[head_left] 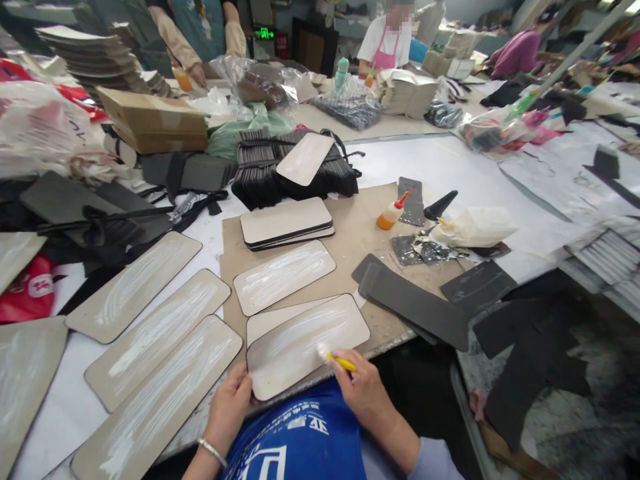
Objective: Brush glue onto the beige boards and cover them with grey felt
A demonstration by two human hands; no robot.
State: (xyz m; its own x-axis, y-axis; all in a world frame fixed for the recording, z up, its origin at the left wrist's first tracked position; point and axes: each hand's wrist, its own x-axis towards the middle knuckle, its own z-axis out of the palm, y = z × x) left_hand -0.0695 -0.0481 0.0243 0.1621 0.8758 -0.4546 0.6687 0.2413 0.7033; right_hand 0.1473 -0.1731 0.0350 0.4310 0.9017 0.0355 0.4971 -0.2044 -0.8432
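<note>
In the head view my right hand (364, 395) grips a small yellow-handled brush (345, 363). Its white, glue-coated tip rests on a beige rounded panel (300, 347) with a dark edge. White streaks run across that panel's upper part. With thumb and fingers, my left hand (231, 399) pinches the panel's lower left edge. Underneath lies another beige panel (270, 320), mostly covered. Just beyond is a panel streaked with white (285, 277), and behind it a small stack of beige panels (285, 223).
Several white-streaked panels (160, 340) lie at the left. A glue bottle with a red tip (393, 212), a white glue container (475, 227) and dark grey pieces (415, 300) are at the right. Black bundled pieces (270, 170) stand behind. Other people work across the table.
</note>
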